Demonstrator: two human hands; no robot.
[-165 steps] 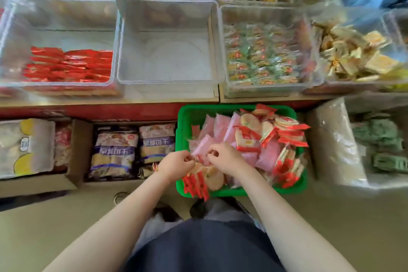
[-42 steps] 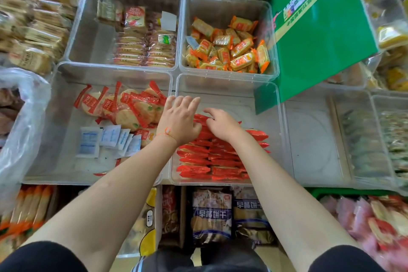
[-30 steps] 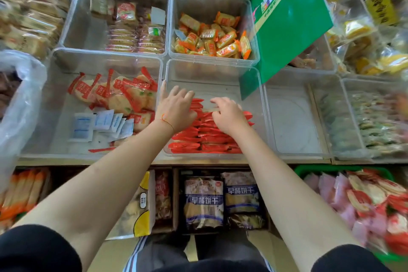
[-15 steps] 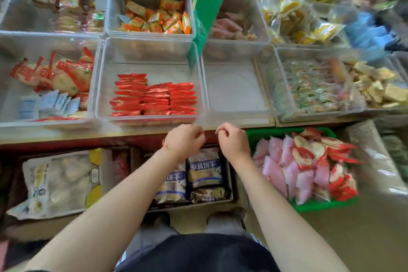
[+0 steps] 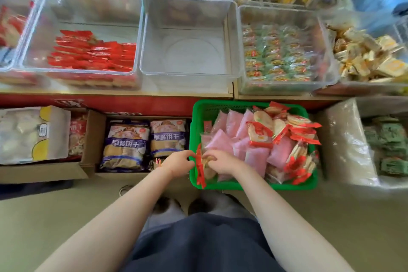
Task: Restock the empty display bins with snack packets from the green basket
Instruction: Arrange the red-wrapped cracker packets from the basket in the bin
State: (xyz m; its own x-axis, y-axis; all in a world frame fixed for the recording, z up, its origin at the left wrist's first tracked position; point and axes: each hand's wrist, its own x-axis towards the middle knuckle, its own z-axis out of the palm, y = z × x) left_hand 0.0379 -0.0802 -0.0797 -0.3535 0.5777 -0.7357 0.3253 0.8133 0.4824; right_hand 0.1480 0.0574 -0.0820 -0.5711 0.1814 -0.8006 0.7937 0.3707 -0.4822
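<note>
Both hands, left hand (image 5: 179, 162) and right hand (image 5: 221, 161), pinched a red-edged snack packet (image 5: 200, 169) at the green basket's (image 5: 254, 186) near-left corner.

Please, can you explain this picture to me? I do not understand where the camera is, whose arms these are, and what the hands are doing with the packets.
The camera sits on a person's head and looks down, so the two bare arms are the wearer's own. There is no machine. The left hand and right hand reach into the near left corner of a green basket on the floor, filled with pink packets and red-edged cracker packets. Together the hands pinch one red-edged packet. Above, on a shelf, stand clear bins: one holds red packets, and the empty bin next to it waits to be filled.
</note>
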